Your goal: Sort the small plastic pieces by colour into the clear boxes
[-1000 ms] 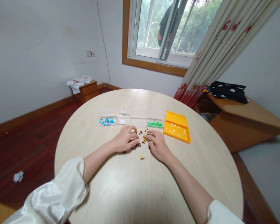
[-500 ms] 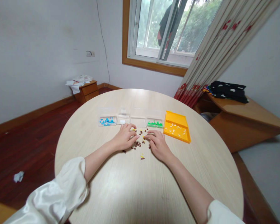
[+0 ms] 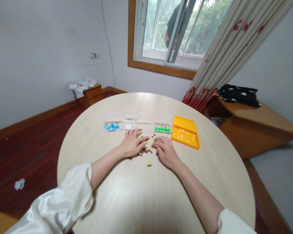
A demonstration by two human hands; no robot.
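A small scatter of brown and yellow pieces (image 3: 146,151) lies on the round wooden table (image 3: 141,195). My left hand (image 3: 133,144) rests palm down at the scatter's left side, fingers stretched flat towards the pieces. My right hand (image 3: 166,150) sits at the right side, fingers curled down onto the table by the pieces; whether it holds one is hidden. Behind the hands stands a row of clear boxes: one with blue pieces (image 3: 111,126), one with a white piece (image 3: 128,125), one that looks bare (image 3: 144,126), one with green pieces (image 3: 162,129).
An orange tray (image 3: 185,133) with small white pieces lies right of the clear boxes. A wooden desk with dark cloth (image 3: 239,94) stands at the right, a small cabinet (image 3: 91,94) by the far wall, and a crumpled paper (image 3: 19,184) on the floor.
My left hand has flattened out, its fingers spreading forward over the pieces. The right hand has shifted slightly, staying by the scatter.
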